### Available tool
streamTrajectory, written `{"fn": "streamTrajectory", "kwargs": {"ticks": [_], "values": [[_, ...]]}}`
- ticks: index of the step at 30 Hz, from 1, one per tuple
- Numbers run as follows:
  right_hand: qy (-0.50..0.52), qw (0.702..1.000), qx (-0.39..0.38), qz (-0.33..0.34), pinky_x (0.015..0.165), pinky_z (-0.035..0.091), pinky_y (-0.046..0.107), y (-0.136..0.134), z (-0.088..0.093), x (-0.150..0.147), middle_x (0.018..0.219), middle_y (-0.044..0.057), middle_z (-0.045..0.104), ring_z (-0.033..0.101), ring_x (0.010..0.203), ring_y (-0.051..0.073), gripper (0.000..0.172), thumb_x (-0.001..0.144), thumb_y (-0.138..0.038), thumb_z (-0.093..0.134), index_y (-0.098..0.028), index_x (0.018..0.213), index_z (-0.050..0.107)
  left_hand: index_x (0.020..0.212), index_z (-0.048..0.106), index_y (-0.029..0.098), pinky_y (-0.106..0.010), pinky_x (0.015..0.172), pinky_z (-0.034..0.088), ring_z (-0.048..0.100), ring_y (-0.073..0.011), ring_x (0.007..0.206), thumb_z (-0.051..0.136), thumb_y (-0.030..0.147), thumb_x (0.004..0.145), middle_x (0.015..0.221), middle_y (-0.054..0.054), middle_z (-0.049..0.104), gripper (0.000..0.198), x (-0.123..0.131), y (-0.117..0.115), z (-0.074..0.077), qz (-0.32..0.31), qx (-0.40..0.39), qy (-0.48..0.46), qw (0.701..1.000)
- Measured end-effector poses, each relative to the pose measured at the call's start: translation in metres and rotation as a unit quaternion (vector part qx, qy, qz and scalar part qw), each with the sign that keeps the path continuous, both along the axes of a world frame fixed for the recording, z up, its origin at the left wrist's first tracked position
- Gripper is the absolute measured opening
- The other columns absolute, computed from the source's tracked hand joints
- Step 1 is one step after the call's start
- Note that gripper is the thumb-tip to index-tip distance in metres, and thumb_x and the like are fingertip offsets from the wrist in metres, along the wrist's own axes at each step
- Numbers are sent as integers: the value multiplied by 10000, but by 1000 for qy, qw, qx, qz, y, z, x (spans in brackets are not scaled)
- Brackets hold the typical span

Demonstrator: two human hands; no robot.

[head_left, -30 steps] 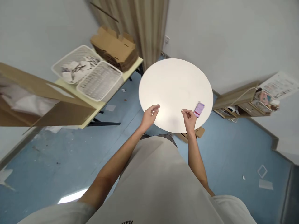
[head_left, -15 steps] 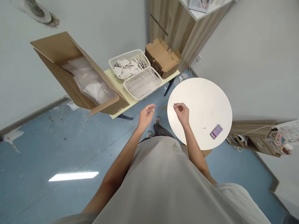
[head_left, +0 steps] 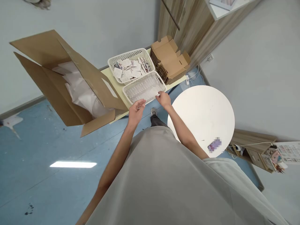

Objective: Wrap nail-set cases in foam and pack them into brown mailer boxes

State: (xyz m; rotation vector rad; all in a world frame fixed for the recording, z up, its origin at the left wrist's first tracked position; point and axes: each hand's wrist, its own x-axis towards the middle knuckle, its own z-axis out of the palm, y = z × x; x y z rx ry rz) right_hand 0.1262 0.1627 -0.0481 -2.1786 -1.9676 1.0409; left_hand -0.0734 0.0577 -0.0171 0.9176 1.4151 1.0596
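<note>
As the front basket (head_left: 127, 97) lies on the worktop (head_left: 108, 74) just ahead, long axis approx. L–R, the R hand (head_left: 164, 100) overlaps its near rim (pinching or not, can't tell), w/ L hand (head_left: 136, 113), loosely spread, nr it.

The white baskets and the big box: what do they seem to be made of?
Front basket: probably moulded plastic, white; its sides are pierced with small, regular holes.
Back basket: seemingly the same plastic, with a similar pierced wall and pale rim.
Box: most likely cardboard, brown and matt, with flat panels and folded-out flaps.
</note>
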Motion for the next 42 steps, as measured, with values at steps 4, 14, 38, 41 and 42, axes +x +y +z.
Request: {"fn": "streamTrajectory", "kwargs": {"ticks": [4,14,38,41,42], "values": [[-30,994,-101,31,1011,620,392,45,-23,-12,1165,206,840,791,1158,324,265,1085,-299,653,-113,1227,777,1286,770,209,-566,1258,534,731,-346,1382,788,515,893,1427,-158,795,499,6,29,-5,10,-36,16,999],[-2,975,-220,34,933,645,358,79,-36,-23,837,148,825,821,924,274,177,1048,-138,607,-119,1000,776,1272,777,214,-569,1232,541,739,-341,1346,741,464,902,1413,-154,799,448,9,75,-18,0,-93,41,995],[-85,980,-97,153,1093,580,420,55,-28,-38,1447,249,718,753,1295,338,345,1149,-227,488,-102,1411,674,1264,780,231,-549,1195,548,740,-336,1341,761,426,876,1392,-150,807,435,6,88,-27,23,-111,28,993],[-85,981,-87,148,1094,576,414,56,-26,-35,1433,238,726,758,1278,338,354,1137,-234,510,-99,1413,684,1270,774,226,-550,1189,551,739,-341,1348,756,437,875,1388,-155,809,448,5,84,-26,22,-107,30,994],[-84,983,-80,143,1093,575,415,56,-24,-33,1428,232,730,761,1268,340,355,1134,-244,517,-99,1410,689,1272,773,225,-550,1187,550,740,-342,1346,755,441,875,1387,-155,810,452,5,83,-26,21,-104,29,994]]}}
